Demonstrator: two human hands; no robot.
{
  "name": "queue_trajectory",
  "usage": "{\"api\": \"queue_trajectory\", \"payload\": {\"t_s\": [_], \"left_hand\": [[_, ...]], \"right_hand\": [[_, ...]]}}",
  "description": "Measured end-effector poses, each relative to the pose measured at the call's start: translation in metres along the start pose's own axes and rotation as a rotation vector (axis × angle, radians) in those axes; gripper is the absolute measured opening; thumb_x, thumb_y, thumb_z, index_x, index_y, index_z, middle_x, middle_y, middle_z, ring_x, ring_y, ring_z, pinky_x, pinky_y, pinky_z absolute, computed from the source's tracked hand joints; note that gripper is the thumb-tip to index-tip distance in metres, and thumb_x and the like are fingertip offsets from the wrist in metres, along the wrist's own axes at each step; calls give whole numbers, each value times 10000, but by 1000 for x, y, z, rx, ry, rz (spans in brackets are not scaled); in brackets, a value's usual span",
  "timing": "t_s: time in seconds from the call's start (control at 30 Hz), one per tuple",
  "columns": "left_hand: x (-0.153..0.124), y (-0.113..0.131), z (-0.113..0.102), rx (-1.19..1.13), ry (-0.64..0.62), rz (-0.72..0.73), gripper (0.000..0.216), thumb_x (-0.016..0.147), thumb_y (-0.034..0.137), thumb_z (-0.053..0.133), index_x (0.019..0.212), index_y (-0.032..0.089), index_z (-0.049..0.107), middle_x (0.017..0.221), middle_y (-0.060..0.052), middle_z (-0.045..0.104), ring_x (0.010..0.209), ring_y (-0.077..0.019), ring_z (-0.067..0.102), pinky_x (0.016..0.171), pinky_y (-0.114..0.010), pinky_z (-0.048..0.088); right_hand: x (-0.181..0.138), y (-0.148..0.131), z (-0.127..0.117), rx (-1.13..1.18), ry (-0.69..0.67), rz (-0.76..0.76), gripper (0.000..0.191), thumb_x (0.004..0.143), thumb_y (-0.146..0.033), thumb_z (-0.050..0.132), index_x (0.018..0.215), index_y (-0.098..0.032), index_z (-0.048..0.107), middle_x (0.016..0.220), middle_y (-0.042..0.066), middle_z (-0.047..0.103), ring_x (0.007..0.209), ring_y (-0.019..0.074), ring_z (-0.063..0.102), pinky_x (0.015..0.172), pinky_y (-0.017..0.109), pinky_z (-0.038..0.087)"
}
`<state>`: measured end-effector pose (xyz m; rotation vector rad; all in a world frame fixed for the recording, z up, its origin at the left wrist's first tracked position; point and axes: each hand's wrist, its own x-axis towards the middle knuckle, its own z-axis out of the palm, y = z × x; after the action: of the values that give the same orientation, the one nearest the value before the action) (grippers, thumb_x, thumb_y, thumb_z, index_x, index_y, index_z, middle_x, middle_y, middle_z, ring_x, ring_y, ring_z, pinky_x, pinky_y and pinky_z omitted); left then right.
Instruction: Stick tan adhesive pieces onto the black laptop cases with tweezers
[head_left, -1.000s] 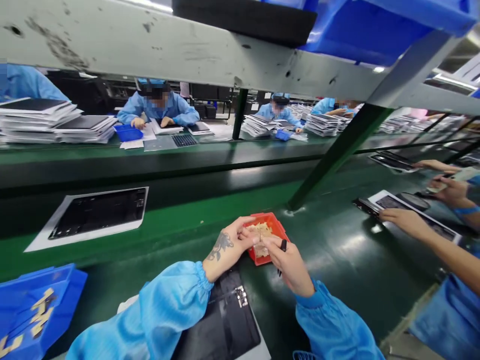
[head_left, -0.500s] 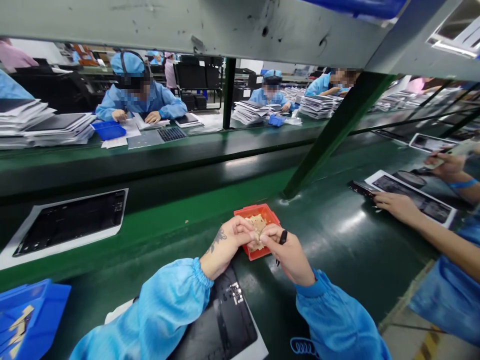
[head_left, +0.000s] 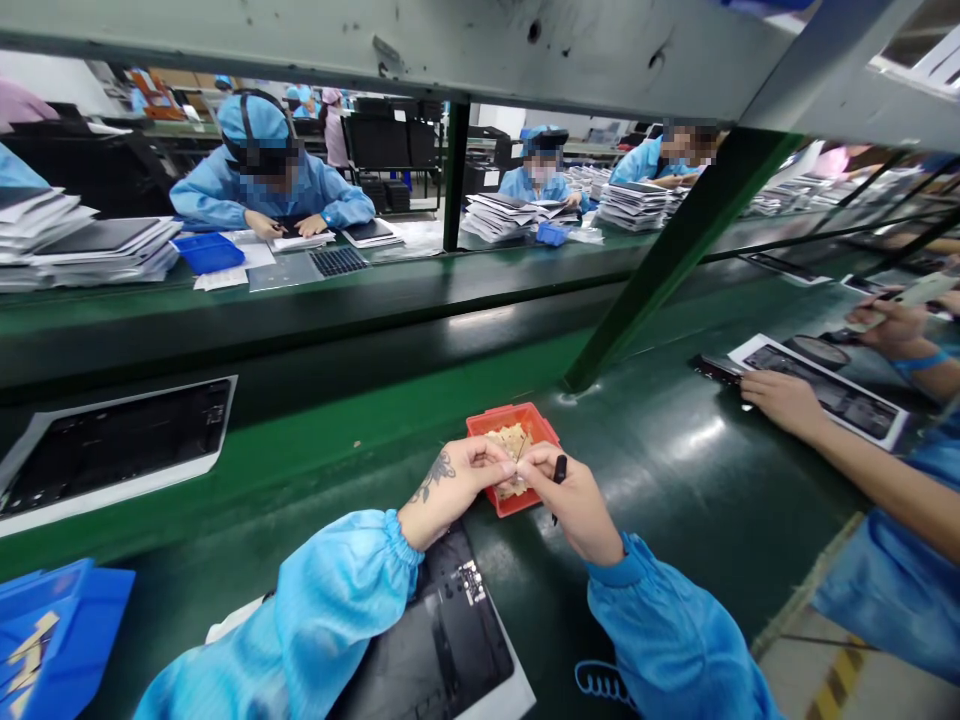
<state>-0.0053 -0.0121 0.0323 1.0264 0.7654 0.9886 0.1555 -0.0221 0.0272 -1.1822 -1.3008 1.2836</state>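
Note:
Over a red tray (head_left: 511, 508) of small tan pieces (head_left: 511, 440), my two hands meet fingertip to fingertip. My left hand (head_left: 466, 478) pinches with thumb and fingers; whatever sits between them is too small to make out. Opposite it, my right hand (head_left: 564, 492) pinches at the same spot, and a black pen-like tool (head_left: 559, 470) is tucked between its fingers. Below my left forearm lies a flat black device panel (head_left: 442, 640) on a white sheet, with small light components near its upper corner. My left sleeve covers part of it.
At left lie another black panel (head_left: 127, 440) on white paper and a blue bin (head_left: 97, 630) with tan strips. A green post (head_left: 637, 290) rises beyond the red tray. A co-worker's hand (head_left: 784, 402) touches a panel at right. A blue coiled cord (head_left: 600, 680) is near my right sleeve.
My fingertips stay together above the red tray, with only slight finger movement. The whole view has shifted a little. Across the bench, a co-worker's hands have moved closer together.

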Motion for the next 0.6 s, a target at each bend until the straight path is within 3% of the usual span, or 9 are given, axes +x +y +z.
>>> {"api": "queue_trajectory", "payload": {"t_s": [0.2, 0.33, 0.43, 0.53, 0.6], "left_hand": [[9, -4, -5, -17, 38, -60, 303, 672, 387, 740, 723, 128, 591, 689, -36, 622, 660, -144, 597, 710, -295, 484], [20, -6, -9, 117, 194, 30, 256, 728, 393, 667, 731, 158, 568, 685, 4, 579, 652, -123, 548, 676, -259, 446], [30, -4, -8, 276, 283, 88, 247, 710, 347, 687, 609, 168, 551, 593, 30, 494, 624, -124, 484, 643, -248, 401], [39, -1, -4, 385, 246, 106, 205, 681, 259, 695, 532, 173, 584, 610, 5, 524, 680, -153, 497, 686, -270, 406], [40, 2, 0, 396, 186, 107, 87, 687, 199, 662, 602, 181, 656, 731, -20, 605, 750, -167, 534, 723, -275, 420]], "right_hand": [[1, 5, -4, -14, 69, 39, 317, 747, -460, 705, 742, -168, 582, 522, -63, 391, 451, 64, 305, 431, 205, 262], [4, 9, -11, 11, 188, 20, 327, 778, -485, 671, 776, -184, 543, 516, -77, 354, 441, 66, 275, 417, 207, 219], [6, 9, -14, 22, 239, 8, 321, 795, -485, 656, 778, -188, 537, 532, -73, 372, 432, 62, 264, 406, 208, 200], [6, 7, -14, 27, 219, 8, 322, 774, -481, 678, 776, -188, 545, 563, -60, 417, 433, 59, 283, 402, 205, 197], [6, 6, -14, 28, 195, 11, 328, 765, -486, 684, 784, -185, 554, 597, -44, 464, 432, 55, 295, 400, 204, 199]]}}
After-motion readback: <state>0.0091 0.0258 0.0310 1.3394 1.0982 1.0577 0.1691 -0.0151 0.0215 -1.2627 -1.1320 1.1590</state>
